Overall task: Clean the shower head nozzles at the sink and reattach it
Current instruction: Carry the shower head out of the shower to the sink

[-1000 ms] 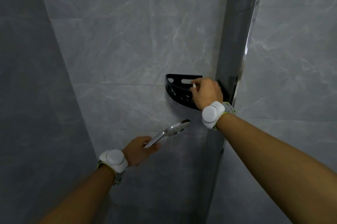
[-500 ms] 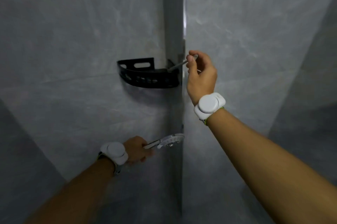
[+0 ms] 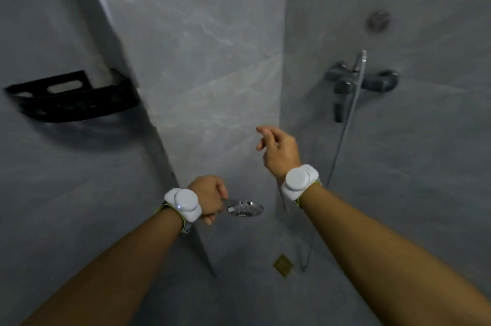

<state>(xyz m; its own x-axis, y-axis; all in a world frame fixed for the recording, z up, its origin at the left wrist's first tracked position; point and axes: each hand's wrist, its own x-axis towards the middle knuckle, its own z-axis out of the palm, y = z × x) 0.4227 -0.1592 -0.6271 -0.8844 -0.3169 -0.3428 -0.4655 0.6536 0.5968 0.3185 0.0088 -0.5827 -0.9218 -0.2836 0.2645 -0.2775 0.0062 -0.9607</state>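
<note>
Far left, fixed in a wall corner: black corner shelf (image 3: 71,98) with slotted sides, blurred, contents not discernible

Lower centre-left: left hand (image 3: 208,198) closed around the handle of the chrome shower head (image 3: 245,209), fingers curled tight about the handle, round nozzle face sticking out to the right of the fist and lying roughly level, held in the air in front of the grey marbled wall tiles (image 3: 212,46). White wrist device (image 3: 183,203) strapped just behind that hand, a small light glowing on it

Centre-right, higher up: right hand (image 3: 279,150) raised and empty, fingers loosely curled and parted, touching nothing, well apart from the shower head. Second white wrist device (image 3: 300,182) on this wrist

Below, between the forearms: small square brass floor drain (image 3: 283,265) in the grey floor

Right wall: dark shower mixer tap (image 3: 358,82) mounted on the tiles, metal shower hose (image 3: 345,126) hanging down from it toward the floor, lower end near the drain. Above the tap, a small round fitting (image 3: 377,21) on the wall, too blurred to identify
</note>
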